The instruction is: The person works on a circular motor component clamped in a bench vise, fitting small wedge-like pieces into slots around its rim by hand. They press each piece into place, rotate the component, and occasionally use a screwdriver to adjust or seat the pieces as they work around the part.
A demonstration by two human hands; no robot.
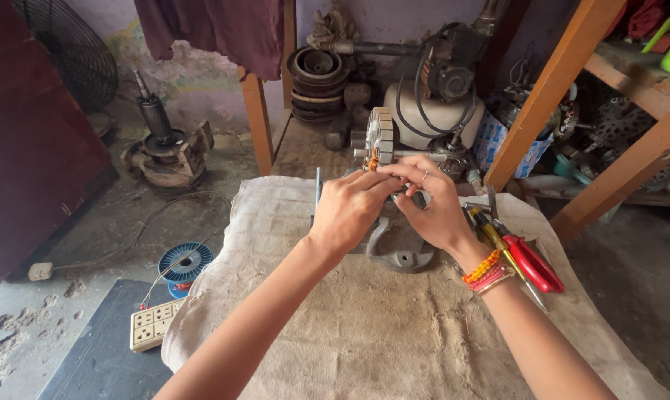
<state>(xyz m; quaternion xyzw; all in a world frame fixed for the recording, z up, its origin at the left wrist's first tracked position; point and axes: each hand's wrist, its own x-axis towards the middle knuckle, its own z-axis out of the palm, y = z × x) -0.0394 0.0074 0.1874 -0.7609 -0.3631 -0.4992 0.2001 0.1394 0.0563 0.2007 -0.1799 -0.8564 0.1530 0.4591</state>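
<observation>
— Hands first: where are they?

— Left hand [347, 210] and right hand [432, 204] meet over a grey metal stand [398, 250] on the sacking-covered desk [364, 326]. Both sets of fingers are pinched together on a small part between them, too hidden to name.

— And the stator?

— The wound stator [380, 138] stands upright at 12 o'clock from the hands, touching the fingertips.

— Anything beside?

— Red-handled pliers [533, 263] at 4 o'clock of the right hand; a blue wire spool [184, 264] at 8 o'clock on the floor
</observation>
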